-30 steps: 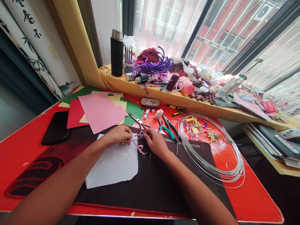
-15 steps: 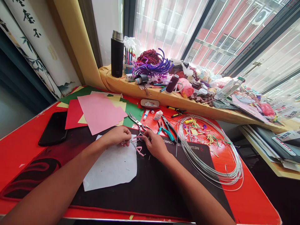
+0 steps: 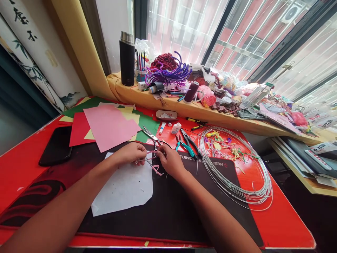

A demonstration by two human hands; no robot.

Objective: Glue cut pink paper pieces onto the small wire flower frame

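Your left hand (image 3: 134, 154) pinches the silvery wire of a small pink-wrapped wire piece (image 3: 157, 170) between thumb and fingertips, while your right hand (image 3: 170, 161) pinches a narrow pink strip (image 3: 151, 152) that stretches between the two. The piece sits between your hands, by the upper right edge of the white paper (image 3: 122, 191) on the dark mat (image 3: 184, 211). Scissors (image 3: 150, 133) lie just beyond your right fingertips; teal-handled pliers (image 3: 188, 150) and a wire coil (image 3: 266, 186) lie to the right.

Daylight enters through a barred window (image 3: 221, 44) across the upper right; at upper left hang a yellow drape (image 3: 76, 45) and a bamboo-painted panel (image 3: 39, 59); below, a red desk (image 3: 286, 225) stands before a cloth-covered sill (image 3: 137, 97).
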